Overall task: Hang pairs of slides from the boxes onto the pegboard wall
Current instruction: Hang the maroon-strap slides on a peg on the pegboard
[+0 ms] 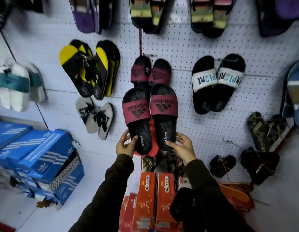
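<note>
**A:** What are your hands on right now?

**B:** Each one grips a slide. Your left hand is closed on the heel of the left maroon-strap slide, thumb across the black footbed by the white lettering. Your right hand is clasped round the heel of the right maroon-strap slide in the same way. You hold both toe-up, side by side and touching, flat in front of the pegboard wall.

**A:** Where does that sit, taking the hung maroon pair as the mark?

**B:** The hung maroon pair is on the wall directly above the two you hold; your slides' toes overlap its lower ends. Left of that pair hang the yellow-and-black flip-flops, and below those the grey flip-flops. Right of the pair is the black pair with white straps. Lower right of it are the dark patterned sandals and more dark pairs, too blurred to tell apart.

**A:** And the boxes?

**B:** Straight down from the hung pair, between your dark sleeves, stand the orange boxes. The blue boxes are stacked well down and to the left of it. Something red shows behind the heels you hold; you cannot tell what it is.
</note>
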### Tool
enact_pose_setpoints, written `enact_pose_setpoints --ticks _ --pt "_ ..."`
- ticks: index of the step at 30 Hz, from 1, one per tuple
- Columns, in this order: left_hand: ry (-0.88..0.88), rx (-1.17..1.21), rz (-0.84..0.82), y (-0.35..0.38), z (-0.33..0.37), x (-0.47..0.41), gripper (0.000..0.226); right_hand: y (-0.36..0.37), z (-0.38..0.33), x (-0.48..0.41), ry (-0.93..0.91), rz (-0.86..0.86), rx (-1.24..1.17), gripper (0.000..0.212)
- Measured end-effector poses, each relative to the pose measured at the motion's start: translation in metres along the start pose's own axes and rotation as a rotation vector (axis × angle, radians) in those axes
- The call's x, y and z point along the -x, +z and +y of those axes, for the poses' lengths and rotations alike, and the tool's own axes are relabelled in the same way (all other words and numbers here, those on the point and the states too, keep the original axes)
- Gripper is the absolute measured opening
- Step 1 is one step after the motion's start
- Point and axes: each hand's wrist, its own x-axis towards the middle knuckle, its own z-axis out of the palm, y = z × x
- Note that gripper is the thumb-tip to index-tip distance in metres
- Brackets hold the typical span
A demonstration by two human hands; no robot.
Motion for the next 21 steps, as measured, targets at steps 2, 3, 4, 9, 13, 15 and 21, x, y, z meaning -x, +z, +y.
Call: enact_pose_setpoints --ticks 2,3,4,9,13,15,21 --pt "0.072 -0.002 0.006 0.004 0.023 -0.013 0.053 0.010 -0.023 -0.007 -0.066 0.004 -0.014 0.048" --pt "0.102 -0.004 0.011 0.005 0.032 -0.019 0.053 0.015 -0.033 -0.010 -0.096 0.006 -0.015 0.048" --pt "0.132 -0.002 0.012 0.007 0.043 -0.026 0.054 0.020 -0.045 -0.015 -0.124 0.007 -0.020 0.048" --pt "0.233 0.026 0.001 0.015 0.089 -0.060 0.054 0.042 -0.093 -0.040 -0.234 0.009 -0.041 0.054" --pt "0.273 0.057 0.002 0.022 0.125 -0.089 0.056 0.053 -0.123 -0.063 -0.265 0.014 -0.076 0.052" --pt "0.298 0.009 0.010 0.025 0.138 -0.105 0.057 0.058 -0.131 -0.074 -0.252 0.019 -0.095 0.051" --pt "0.191 -0.090 -0.016 0.032 0.132 -0.141 0.056 0.062 -0.115 -0.100 -0.118 0.066 -0.084 0.053"
